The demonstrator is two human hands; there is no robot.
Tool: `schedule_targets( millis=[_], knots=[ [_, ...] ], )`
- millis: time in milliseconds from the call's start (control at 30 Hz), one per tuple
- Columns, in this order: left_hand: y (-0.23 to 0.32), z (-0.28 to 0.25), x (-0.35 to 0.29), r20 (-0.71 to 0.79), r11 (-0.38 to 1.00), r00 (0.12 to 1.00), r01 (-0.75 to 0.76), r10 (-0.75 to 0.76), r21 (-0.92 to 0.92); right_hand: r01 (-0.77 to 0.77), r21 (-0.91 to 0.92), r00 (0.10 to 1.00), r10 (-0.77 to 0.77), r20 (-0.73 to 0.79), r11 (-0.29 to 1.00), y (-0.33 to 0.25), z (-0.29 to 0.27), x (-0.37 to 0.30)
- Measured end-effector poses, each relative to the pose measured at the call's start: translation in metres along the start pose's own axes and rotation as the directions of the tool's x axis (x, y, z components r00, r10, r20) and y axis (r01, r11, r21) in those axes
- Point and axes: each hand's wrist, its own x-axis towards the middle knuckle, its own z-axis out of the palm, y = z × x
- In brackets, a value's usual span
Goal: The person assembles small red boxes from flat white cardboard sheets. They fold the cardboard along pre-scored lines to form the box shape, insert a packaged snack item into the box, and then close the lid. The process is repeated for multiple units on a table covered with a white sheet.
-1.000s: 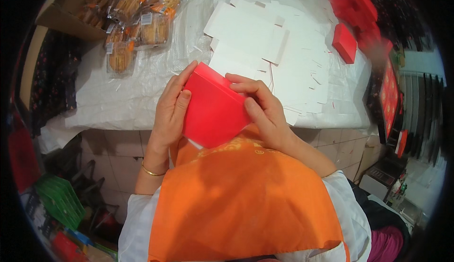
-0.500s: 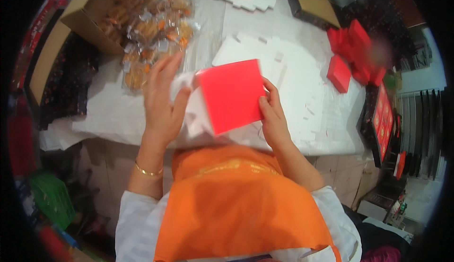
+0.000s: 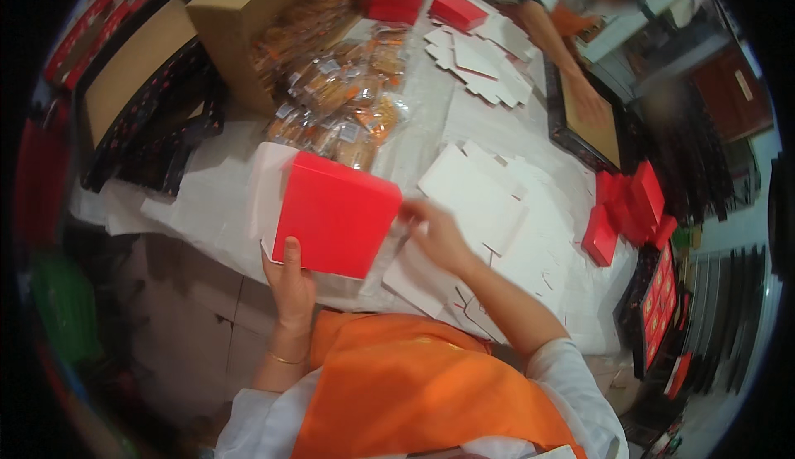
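The table point(image 3: 211, 223) wears a white, wrinkled cover. White sheets point(image 3: 468, 190) of cut card lie toward its middle. Over the table's near edge, left of those sheets, is the box point(image 3: 335, 219): plain red, unprinted on the broad face turned up, roughly square and shallow, with crisp corners and a narrow side wall along its far edge. It sits tilted. From its left side juts a white flap point(image 3: 269, 186), bent outward. The left hand point(image 3: 291, 285) grasps the lower left corner, thumb flat on the red. The right hand point(image 3: 435, 231), fingers curled and blurred, is at the right edge; whether it grips there I cannot tell.
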Motion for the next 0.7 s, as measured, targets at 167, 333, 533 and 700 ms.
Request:
schedule_targets(
  millis=[167, 333, 533, 700],
  knots=[
    [0.018, -0.031, -0.007, -0.060, 0.941, 0.998, 0.012, 0.009, 0.338, 0.291, -0.531, 0.819, -0.494, -0.292, 0.796, -0.035, -0.004, 0.102],
    [0.005, -0.038, -0.022, -0.128, 0.919, 0.987, 0.135, -0.094, 0.369, 0.274, -0.836, 0.785, -0.612, -0.091, 0.475, -0.042, 0.036, 0.143],
    [0.001, -0.016, -0.023, -0.076, 0.936, 0.966, 0.256, -0.245, 0.241, 0.241, -0.756, 0.807, -0.559, -0.192, 0.609, -0.006, 0.012, 0.147],
    [-0.001, 0.007, -0.015, 0.110, 0.909, 0.956, 0.218, -0.272, 0.355, 0.116, 0.204, 0.913, -0.023, -0.407, 0.972, -0.034, -0.060, 0.085]
  ],
)
